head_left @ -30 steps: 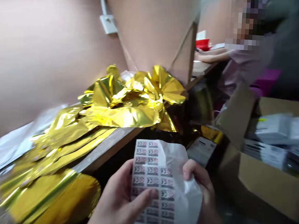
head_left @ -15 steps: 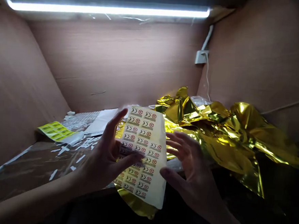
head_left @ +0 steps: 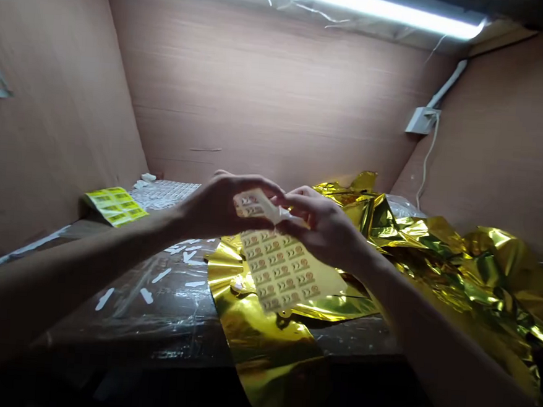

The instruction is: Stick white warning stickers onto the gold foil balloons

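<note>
A pale yellow sheet of printed CE labels hangs between my hands, its top part bent and creased. My left hand is closed on the sheet's upper left, fingers arched over it. From the right, my right hand pinches the folded top of the sheet. The fingertips of both hands are close together. Just below and behind the sheet lies shiny gold foil, which hangs over the table's front edge.
More crumpled gold foil covers the right side. A yellow label sheet and white paper scraps lie on the brown tabletop at left. A white box with a cable is on the wall.
The view has shifted left. Both hands have come together at the sheet's top, my right hand has closed on it, and the sheet is now bent. More gold foil shows below it.
</note>
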A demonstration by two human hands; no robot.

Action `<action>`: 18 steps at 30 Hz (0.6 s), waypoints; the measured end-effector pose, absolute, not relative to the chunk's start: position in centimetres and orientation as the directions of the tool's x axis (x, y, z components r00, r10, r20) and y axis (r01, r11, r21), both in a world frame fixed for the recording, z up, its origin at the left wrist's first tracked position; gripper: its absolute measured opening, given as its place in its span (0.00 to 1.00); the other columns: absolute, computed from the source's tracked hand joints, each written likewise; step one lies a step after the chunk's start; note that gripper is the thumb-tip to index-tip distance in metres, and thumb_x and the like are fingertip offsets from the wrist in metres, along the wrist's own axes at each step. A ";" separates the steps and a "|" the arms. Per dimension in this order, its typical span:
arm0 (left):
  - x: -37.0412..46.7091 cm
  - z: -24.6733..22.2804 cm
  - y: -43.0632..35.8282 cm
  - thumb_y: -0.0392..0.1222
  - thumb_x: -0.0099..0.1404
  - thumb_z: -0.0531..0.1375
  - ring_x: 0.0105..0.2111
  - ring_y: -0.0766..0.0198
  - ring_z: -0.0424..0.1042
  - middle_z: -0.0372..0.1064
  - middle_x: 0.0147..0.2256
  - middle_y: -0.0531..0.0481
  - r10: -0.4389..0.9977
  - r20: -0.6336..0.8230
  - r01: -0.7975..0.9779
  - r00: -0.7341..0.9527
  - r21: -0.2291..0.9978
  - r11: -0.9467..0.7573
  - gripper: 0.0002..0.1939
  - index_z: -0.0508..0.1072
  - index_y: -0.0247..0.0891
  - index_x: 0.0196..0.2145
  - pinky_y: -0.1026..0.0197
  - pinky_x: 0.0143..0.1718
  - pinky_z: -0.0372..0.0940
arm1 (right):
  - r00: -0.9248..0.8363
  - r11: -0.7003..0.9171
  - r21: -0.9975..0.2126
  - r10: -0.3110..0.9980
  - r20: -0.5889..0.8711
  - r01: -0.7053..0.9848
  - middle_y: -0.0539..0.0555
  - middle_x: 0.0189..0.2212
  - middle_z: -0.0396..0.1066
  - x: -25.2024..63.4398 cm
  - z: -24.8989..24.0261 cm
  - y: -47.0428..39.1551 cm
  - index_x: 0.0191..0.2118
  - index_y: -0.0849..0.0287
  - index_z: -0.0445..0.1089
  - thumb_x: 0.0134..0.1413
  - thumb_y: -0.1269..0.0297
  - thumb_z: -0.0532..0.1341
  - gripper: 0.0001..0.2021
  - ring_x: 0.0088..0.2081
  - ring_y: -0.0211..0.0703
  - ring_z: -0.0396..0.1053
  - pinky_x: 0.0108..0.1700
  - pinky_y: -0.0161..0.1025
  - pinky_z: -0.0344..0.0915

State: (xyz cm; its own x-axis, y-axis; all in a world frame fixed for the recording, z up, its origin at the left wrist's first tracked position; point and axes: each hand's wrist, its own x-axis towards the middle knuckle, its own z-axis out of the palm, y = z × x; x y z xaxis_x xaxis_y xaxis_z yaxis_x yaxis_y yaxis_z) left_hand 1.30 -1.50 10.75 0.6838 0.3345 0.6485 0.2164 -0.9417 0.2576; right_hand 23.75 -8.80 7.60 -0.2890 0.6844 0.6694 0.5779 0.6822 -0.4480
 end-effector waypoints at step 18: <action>-1.7 5.4 2.3 0.47 0.55 0.72 0.40 0.55 0.79 0.81 0.43 0.39 0.685 0.338 0.111 0.645 0.846 -0.521 0.23 0.82 0.35 0.47 0.51 0.44 0.74 | -0.501 0.711 -0.394 0.696 0.514 0.583 0.50 0.32 0.79 22.5 6.7 -2.3 0.47 0.60 0.77 0.64 0.63 0.63 0.10 0.32 0.37 0.74 0.37 0.36 0.68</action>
